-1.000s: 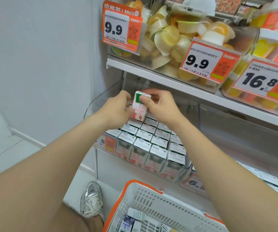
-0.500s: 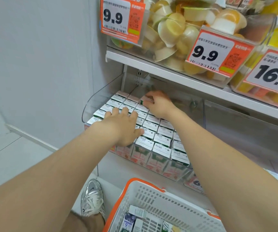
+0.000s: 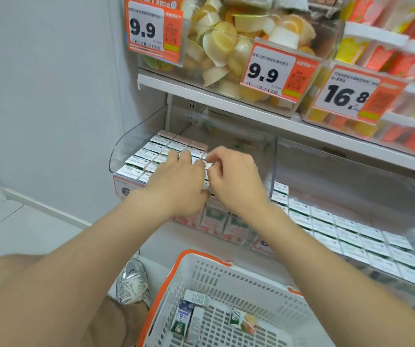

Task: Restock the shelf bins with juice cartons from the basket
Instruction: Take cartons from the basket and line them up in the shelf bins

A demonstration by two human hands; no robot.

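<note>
The carton lifted a second ago now stands among the juice cartons (image 3: 149, 151) in the left bin (image 3: 126, 144). The left hand (image 3: 176, 179) lies open on them; the right hand (image 3: 234, 181) is curled, its grip unclear. The basket (image 3: 201, 259) holds a few more

Head camera, close, facing down-forward onto shelf bin (image 3: 136, 146), basket (image 3: 202, 254).

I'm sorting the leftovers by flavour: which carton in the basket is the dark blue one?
The dark blue carton nearest the basket's left wall. The white-grey cartons beside it and the green-and-orange carton farther right have no blue.
</note>
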